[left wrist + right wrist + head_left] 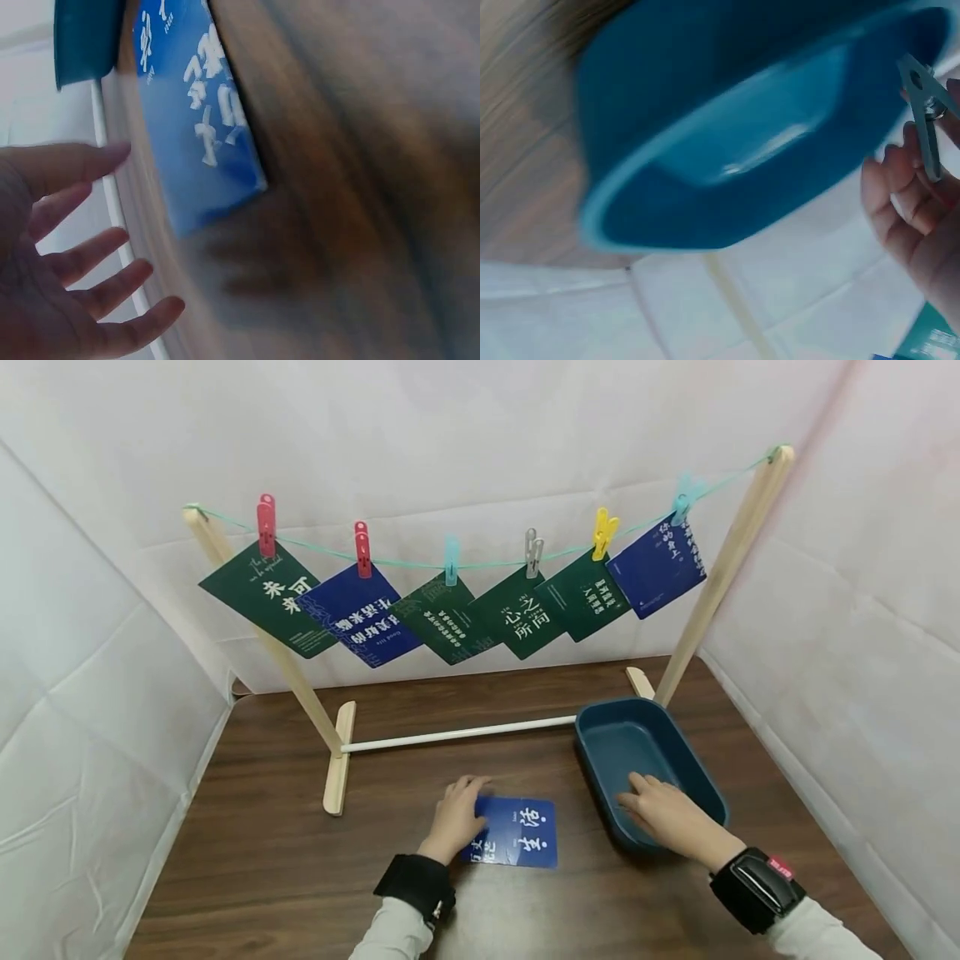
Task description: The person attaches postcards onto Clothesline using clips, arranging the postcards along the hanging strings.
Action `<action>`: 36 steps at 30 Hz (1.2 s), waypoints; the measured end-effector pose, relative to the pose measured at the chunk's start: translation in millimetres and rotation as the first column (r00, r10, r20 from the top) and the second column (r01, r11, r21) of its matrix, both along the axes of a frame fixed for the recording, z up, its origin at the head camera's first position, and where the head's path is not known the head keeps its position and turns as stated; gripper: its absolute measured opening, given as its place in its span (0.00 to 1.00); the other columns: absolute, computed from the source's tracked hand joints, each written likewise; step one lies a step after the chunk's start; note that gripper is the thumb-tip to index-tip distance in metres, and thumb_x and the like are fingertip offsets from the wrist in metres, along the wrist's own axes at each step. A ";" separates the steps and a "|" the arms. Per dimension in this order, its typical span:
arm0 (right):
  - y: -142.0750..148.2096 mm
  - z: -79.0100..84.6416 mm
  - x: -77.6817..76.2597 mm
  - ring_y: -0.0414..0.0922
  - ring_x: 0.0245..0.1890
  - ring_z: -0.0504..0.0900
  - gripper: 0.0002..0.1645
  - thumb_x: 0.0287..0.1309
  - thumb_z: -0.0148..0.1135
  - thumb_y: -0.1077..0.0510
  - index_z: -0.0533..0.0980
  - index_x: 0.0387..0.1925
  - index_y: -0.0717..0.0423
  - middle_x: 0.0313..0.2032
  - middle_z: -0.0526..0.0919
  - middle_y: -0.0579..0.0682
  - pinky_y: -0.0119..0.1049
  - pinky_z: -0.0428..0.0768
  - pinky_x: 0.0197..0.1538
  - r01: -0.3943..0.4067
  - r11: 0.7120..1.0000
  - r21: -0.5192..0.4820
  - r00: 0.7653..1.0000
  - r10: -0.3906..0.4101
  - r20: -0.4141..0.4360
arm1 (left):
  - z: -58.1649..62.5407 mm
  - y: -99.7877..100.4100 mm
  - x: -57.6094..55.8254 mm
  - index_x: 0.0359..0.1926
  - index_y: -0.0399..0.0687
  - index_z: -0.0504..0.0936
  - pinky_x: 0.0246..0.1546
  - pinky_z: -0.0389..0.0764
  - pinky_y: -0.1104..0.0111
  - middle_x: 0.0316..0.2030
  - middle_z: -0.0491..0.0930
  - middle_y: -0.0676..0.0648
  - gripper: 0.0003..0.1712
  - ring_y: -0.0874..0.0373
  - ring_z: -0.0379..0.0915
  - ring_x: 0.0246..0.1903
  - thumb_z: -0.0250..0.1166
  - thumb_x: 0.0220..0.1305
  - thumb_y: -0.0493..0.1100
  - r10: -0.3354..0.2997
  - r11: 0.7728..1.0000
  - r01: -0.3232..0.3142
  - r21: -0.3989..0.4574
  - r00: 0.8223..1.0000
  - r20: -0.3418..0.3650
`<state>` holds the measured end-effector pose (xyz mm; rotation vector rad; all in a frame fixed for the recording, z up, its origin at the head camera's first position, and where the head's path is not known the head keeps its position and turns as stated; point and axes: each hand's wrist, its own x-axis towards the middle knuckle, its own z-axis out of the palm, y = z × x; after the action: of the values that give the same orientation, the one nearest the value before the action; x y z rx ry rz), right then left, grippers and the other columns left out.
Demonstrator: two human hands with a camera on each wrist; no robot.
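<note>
A blue card (517,832) with white characters lies on the table. Over its left end hovers my left hand (455,817), its fingers spread and bent a little; the left wrist view shows a gap between those fingers and the card (191,120). My right hand (670,814) is above the near part of a dark blue plastic basin (637,739). In the right wrist view, a grey clothespin (925,112) is pinched in that hand, beside the basin's rim (727,97). The head view hides the clothespin behind the fingers.
Behind the hands stands a wooden rack with two posts (738,556) and a white crossbar (457,733). Along its green string (420,563) hang several green and blue cards (442,618), held by coloured clothespins (363,550). White cloth (480,435) surrounds the table.
</note>
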<state>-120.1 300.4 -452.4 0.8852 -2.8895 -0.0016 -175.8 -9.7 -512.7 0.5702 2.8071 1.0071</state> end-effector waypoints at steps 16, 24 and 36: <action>-45.3 22.4 14.0 0.28 0.20 0.63 0.16 0.66 0.50 0.42 0.69 0.32 0.49 0.21 0.67 0.37 0.25 0.65 0.26 0.172 0.927 -0.332 0.928 -0.039 0.370 | 2.1 26.2 -16.2 0.57 0.48 0.73 0.52 0.69 0.45 0.52 0.70 0.39 0.51 0.42 0.63 0.54 0.83 0.26 0.53 -0.049 0.888 0.052 -0.457 0.999 0.017; -48.4 34.8 7.2 0.28 0.31 0.74 0.20 0.60 0.60 0.50 0.76 0.48 0.58 0.33 0.81 0.42 0.26 0.75 0.33 -0.001 0.904 -0.428 0.896 0.190 0.400 | -4.6 17.0 -44.6 0.54 0.37 0.74 0.47 0.77 0.48 0.49 0.74 0.35 0.32 0.40 0.72 0.50 0.74 0.50 0.44 0.014 0.969 0.016 -0.246 0.992 0.122; -56.7 39.3 6.7 0.49 0.54 0.78 0.27 0.71 0.44 0.48 0.61 0.65 0.55 0.59 0.74 0.57 0.46 0.77 0.53 0.119 0.882 -0.456 0.909 0.087 0.407 | 58.4 -11.8 -56.3 0.55 0.39 0.72 0.31 0.76 0.63 0.49 0.77 0.35 0.29 0.44 0.75 0.46 0.65 0.51 0.24 -0.203 0.979 0.192 0.067 0.942 0.267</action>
<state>-113.4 243.7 -413.2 0.8396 -3.0335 0.9664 -232.2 -21.5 -454.4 0.6471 2.4404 1.0165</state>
